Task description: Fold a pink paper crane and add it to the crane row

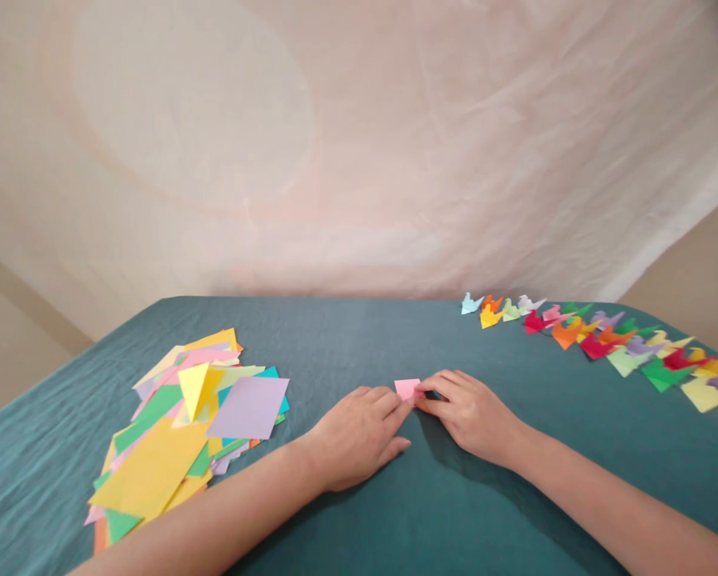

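A small folded piece of pink paper (407, 389) lies on the cloth-covered table between my hands. My right hand (475, 420) pinches its right edge between thumb and fingers. From the left, my left hand (359, 436) lies low over the cloth, its fingers stretched out and the index fingertip touching the paper's lower edge. The left thumb sticks out apart from the paper. My fingers cover the lower part of the pink paper, so its full shape is hidden.
A loose heap of coloured paper sheets (154, 468) lies on the left, with a lilac square (250, 408) on top. Several small folded paper birds (626, 360) stand in rows at the right. Behind the teal tablecloth (346, 336) hangs a pale sheet (371, 160).
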A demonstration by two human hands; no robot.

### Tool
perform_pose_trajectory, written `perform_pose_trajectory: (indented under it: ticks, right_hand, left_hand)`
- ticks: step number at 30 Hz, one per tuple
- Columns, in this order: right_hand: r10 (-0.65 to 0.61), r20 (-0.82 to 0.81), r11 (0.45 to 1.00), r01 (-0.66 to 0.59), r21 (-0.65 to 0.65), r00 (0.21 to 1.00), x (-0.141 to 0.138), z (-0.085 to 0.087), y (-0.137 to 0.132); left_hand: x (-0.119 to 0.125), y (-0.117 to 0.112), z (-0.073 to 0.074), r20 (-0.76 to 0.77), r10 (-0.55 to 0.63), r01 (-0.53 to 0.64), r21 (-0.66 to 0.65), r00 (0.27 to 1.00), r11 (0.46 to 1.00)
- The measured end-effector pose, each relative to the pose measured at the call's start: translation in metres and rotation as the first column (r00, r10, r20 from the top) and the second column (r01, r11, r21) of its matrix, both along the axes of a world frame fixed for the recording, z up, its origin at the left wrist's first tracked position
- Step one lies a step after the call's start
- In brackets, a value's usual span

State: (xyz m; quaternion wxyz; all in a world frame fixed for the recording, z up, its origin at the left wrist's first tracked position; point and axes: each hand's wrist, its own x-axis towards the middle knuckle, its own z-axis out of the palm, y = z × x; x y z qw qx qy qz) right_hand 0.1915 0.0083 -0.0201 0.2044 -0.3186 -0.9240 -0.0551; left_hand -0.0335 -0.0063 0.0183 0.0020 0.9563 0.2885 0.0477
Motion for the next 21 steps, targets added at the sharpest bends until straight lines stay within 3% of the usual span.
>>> perform_pose_trajectory:
  ticks: [21]
  right_hand:
    - [-0.047, 0.036, 0.999, 0.047, -0.014, 0.998, 0.0021, 0.0039, 0.0003]
  left_hand:
    - [0.0090, -0.0042, -0.0004, -0.063, 0.041, -0.036, 0.073, 0.997, 0.997]
